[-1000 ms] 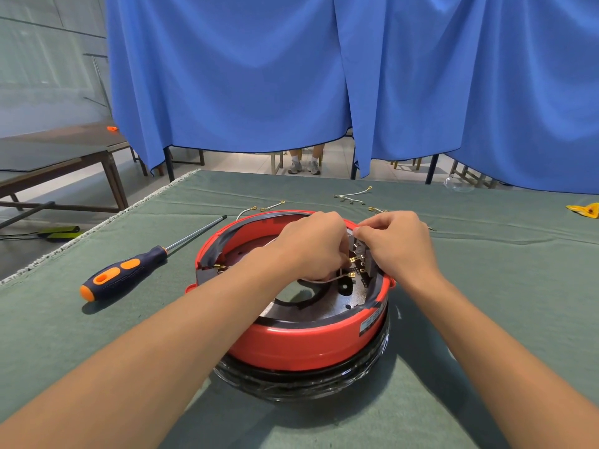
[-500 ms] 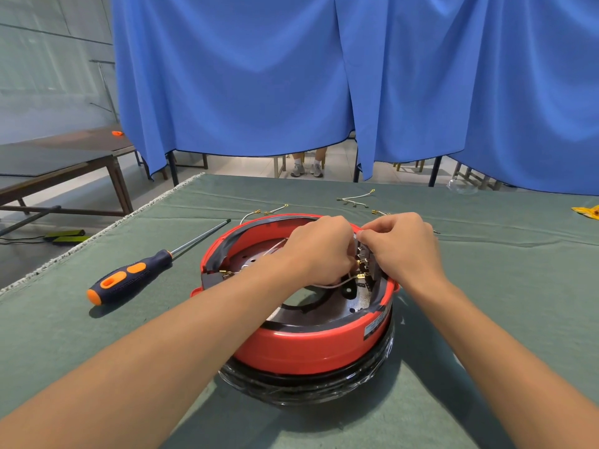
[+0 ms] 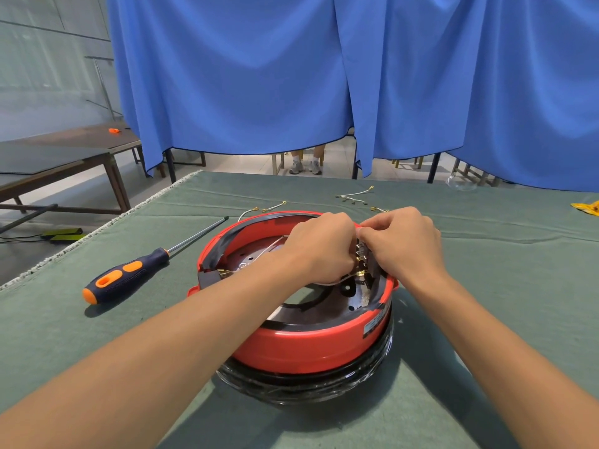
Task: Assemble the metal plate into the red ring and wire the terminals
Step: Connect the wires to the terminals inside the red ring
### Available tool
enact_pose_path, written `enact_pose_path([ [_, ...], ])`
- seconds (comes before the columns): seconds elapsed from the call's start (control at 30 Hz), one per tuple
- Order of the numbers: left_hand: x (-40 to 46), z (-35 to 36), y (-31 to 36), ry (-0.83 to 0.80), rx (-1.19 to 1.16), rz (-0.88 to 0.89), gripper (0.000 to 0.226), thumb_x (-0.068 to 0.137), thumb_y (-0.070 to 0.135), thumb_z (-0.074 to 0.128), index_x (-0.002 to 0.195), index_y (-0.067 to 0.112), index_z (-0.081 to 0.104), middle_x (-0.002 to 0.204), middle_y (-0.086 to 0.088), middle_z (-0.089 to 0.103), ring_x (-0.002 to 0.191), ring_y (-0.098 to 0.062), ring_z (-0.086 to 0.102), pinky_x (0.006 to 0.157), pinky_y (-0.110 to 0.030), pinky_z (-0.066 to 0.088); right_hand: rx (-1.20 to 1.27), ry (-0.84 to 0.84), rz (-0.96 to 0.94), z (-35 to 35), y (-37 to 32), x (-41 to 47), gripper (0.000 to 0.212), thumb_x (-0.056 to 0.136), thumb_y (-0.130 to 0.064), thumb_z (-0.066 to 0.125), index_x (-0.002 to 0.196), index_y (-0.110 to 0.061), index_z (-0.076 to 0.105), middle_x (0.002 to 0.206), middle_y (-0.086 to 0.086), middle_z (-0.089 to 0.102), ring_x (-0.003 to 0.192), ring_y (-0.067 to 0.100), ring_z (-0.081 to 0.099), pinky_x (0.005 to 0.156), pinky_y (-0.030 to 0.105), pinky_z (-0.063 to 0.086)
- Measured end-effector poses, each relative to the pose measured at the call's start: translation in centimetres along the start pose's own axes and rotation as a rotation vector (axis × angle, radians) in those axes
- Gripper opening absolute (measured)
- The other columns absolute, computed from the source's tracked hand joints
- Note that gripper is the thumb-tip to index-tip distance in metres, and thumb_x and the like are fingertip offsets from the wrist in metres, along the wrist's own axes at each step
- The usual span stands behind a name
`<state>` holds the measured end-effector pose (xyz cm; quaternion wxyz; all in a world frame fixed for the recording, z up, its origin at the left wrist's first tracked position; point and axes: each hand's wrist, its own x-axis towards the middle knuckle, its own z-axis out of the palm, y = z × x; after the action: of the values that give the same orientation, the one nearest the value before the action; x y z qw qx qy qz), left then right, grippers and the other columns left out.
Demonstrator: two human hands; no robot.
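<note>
Round red plastic ring mid green felt table, shiny metal plate seated inside. Left hand and right hand together, pinching thin white wire at brass terminal block by far-right rim. Orange-and-navy screwdriver well left, near table edge

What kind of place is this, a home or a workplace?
Probably a workshop or assembly training station, not a home: a work table under green felt, blue curtains screening the station off, and a screwdriver and loose terminal wires laid out beside the red ring.
</note>
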<state>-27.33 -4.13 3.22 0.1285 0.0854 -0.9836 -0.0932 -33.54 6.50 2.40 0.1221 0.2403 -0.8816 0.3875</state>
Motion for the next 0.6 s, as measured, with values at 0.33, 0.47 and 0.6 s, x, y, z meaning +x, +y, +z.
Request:
enact_pose_path([
  [0.33,0.0,0.1,-0.4,-0.003,-0.015,-0.013,0.010,0.084,0.024,0.064,0.080,0.022,0.073,0.061,0.003,0.054,0.073,-0.028,0.058,0.060,-0.029,0.039,-0.192,-0.072,0.051,-1.4,-0.4,0.5,0.034,0.073,-0.047,0.073,0.059,-0.017,0.070,0.059,0.001,0.065,0.064,0.022,0.057,0.048,0.025,0.034],
  [0.47,0.1,0.1,-0.4,-0.007,-0.029,-0.017,0.010,0.082,0.021,0.065,0.081,0.020,0.075,0.074,-0.003,0.065,0.076,-0.029,0.061,0.060,-0.029,0.040,-0.258,-0.002,-0.021,-1.1,-0.7,0.0,0.034,0.077,-0.045,0.072,0.067,-0.013,0.073,0.065,0.008,0.065,0.066,0.030,0.051,0.054,0.030,0.032],
  [0.6,0.0,0.2,-0.4,-0.003,-0.025,-0.009,0.013,0.083,0.021,0.062,0.086,0.017,0.074,0.082,-0.006,0.067,0.080,-0.030,0.060,0.061,-0.029,0.041,-0.234,-0.019,-0.035,-1.1,-0.5,0.1,0.033,0.078,-0.043,0.072,0.066,-0.012,0.073,0.065,0.010,0.065,0.069,0.031,0.055,0.058,0.029,0.033],
])
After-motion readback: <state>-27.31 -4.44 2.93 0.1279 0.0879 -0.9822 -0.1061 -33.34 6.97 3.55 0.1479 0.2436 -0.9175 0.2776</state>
